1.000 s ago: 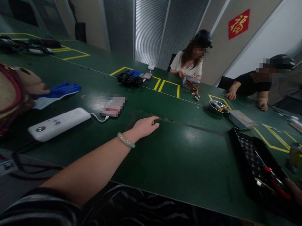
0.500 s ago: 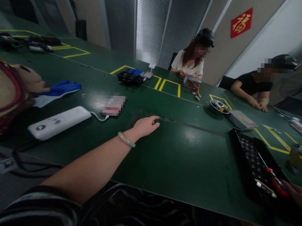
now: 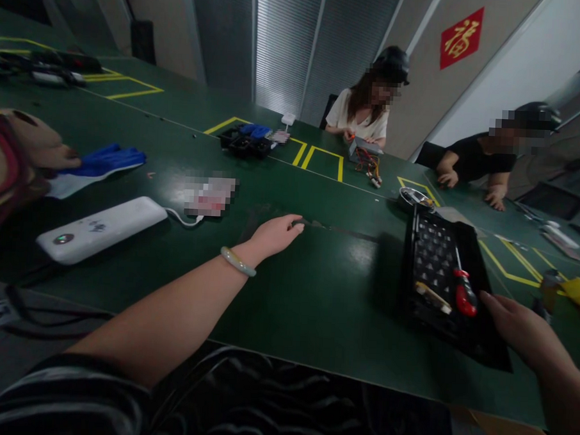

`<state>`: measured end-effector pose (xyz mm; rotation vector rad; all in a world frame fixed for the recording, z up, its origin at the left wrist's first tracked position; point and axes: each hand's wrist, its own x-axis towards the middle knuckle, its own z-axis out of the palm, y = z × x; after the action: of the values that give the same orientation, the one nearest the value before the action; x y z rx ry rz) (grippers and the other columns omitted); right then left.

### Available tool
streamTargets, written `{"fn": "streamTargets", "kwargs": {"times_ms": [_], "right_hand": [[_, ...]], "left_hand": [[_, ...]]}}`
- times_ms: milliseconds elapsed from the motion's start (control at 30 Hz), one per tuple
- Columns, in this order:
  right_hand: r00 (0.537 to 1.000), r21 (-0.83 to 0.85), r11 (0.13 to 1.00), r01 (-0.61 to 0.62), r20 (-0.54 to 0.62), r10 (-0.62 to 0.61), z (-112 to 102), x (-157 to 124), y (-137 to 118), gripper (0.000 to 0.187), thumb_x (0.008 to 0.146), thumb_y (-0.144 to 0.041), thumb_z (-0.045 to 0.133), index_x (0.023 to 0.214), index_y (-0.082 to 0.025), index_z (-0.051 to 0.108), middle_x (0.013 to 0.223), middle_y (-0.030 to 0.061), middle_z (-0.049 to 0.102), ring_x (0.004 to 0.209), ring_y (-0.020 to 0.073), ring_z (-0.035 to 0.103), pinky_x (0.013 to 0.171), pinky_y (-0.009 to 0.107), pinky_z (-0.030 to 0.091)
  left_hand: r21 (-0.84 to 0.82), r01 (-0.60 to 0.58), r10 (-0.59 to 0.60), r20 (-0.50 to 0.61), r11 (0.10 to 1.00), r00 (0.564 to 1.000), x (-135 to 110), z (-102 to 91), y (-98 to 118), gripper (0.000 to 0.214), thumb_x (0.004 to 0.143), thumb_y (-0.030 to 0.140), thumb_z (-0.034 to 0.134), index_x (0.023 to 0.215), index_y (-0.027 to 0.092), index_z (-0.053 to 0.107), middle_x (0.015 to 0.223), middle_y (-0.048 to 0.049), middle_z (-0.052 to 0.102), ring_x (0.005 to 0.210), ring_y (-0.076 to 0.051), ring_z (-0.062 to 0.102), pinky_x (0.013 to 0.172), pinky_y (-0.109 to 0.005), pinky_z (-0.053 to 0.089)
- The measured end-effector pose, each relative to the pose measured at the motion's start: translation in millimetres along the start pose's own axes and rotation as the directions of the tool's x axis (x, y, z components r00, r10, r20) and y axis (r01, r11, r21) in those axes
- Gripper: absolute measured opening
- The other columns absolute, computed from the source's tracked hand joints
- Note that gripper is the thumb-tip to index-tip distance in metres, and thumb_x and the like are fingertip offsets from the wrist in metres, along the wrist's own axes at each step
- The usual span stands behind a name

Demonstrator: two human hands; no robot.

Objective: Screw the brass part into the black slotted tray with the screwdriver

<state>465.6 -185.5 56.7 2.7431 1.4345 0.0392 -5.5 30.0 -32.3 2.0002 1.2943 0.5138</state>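
Note:
My left hand [image 3: 276, 234] rests on the green table [image 3: 316, 289], fingers loosely curled with the tips on a dark strip of tape; a pale bracelet [image 3: 237, 261] sits on the wrist and nothing is in the hand. My right hand [image 3: 518, 327] grips the near right edge of a black tray [image 3: 437, 249] and lifts that side, so the tray stands tilted above the table. In the tray lie a red-handled screwdriver [image 3: 463, 292] and a small pale tool [image 3: 433, 297].
A white power bank [image 3: 97, 227] with a cable lies at left, beside blue gloves [image 3: 100, 161] and a bag [image 3: 8, 160]. A metal bowl [image 3: 413, 198] and a grey box stand behind the tray. Two people sit across the table, one handling a wired device [image 3: 367, 153].
My right hand has pulled the black tray left and toward me and tipped it up. My left hand has stayed on the tape strip. The camera has shifted slightly.

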Motion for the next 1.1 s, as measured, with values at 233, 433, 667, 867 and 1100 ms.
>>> {"fn": "streamTargets", "kwargs": {"times_ms": [233, 433, 667, 867, 1100], "right_hand": [[0.988, 0.134, 0.982, 0.134, 0.061, -0.143, 3.1, -35.2, -135.8, 0.052, 0.098, -0.053, 0.028, 0.096, -0.021, 0.069, 0.101, 0.0150, 0.075, 0.090, 0.0271, 0.069, 0.071, 0.031, 0.043], [0.939, 0.251, 0.918, 0.308, 0.073, -0.335, 19.9, -57.1, -217.3, 0.046, 0.102, -0.046, 0.030, 0.085, -0.022, 0.065, 0.092, 0.0089, 0.074, 0.084, 0.0209, 0.066, 0.068, 0.028, 0.038], [0.923, 0.247, 0.902, 0.355, 0.061, -0.380, 30.3, -51.4, -246.0, 0.044, 0.104, -0.040, 0.030, 0.089, -0.020, 0.065, 0.094, 0.0107, 0.075, 0.084, 0.0224, 0.067, 0.068, 0.030, 0.036], [0.922, 0.188, 0.915, 0.357, 0.087, -0.378, 35.7, -39.5, -244.6, 0.045, 0.104, -0.039, 0.029, 0.092, -0.019, 0.067, 0.096, 0.0130, 0.075, 0.089, 0.0245, 0.069, 0.071, 0.031, 0.039], [0.900, 0.110, 0.909, 0.402, 0.133, -0.414, 33.9, -29.5, -244.9, 0.042, 0.103, -0.040, 0.034, 0.094, -0.017, 0.068, 0.098, 0.0154, 0.075, 0.091, 0.0285, 0.070, 0.076, 0.035, 0.045]], "left_hand": [[-0.135, -0.075, 0.054, -0.154, 0.988, 0.987, 4.4, 3.4, 4.7, 0.056, 0.102, 0.055, 0.036, 0.143, 0.021, 0.054, 0.084, -0.0047, 0.069, 0.078, -0.020, 0.065, 0.070, -0.031, 0.047], [-0.217, -0.133, 0.065, -0.297, 0.967, 0.953, 7.3, 2.5, 2.7, 0.058, 0.103, 0.054, 0.031, 0.144, 0.019, 0.052, 0.138, -0.0101, 0.063, 0.127, -0.024, 0.057, 0.107, -0.035, 0.043], [-0.235, -0.087, 0.008, -0.319, 0.968, 0.948, 14.7, 0.7, -5.9, 0.056, 0.100, 0.057, 0.040, 0.137, 0.020, 0.059, 0.140, -0.0099, 0.063, 0.127, -0.025, 0.058, 0.108, -0.038, 0.043], [-0.188, -0.054, 0.008, -0.239, 0.981, 0.971, 19.9, 6.3, -14.8, 0.059, 0.095, 0.059, 0.049, 0.139, 0.020, 0.059, 0.125, -0.0118, 0.069, 0.112, -0.027, 0.064, 0.099, -0.041, 0.047], [-0.058, -0.050, 0.037, -0.212, 0.997, 0.977, 19.7, 7.8, -15.8, 0.064, 0.096, 0.057, 0.048, 0.147, 0.019, 0.049, 0.109, -0.0100, 0.070, 0.097, -0.025, 0.064, 0.087, -0.039, 0.048]]}}
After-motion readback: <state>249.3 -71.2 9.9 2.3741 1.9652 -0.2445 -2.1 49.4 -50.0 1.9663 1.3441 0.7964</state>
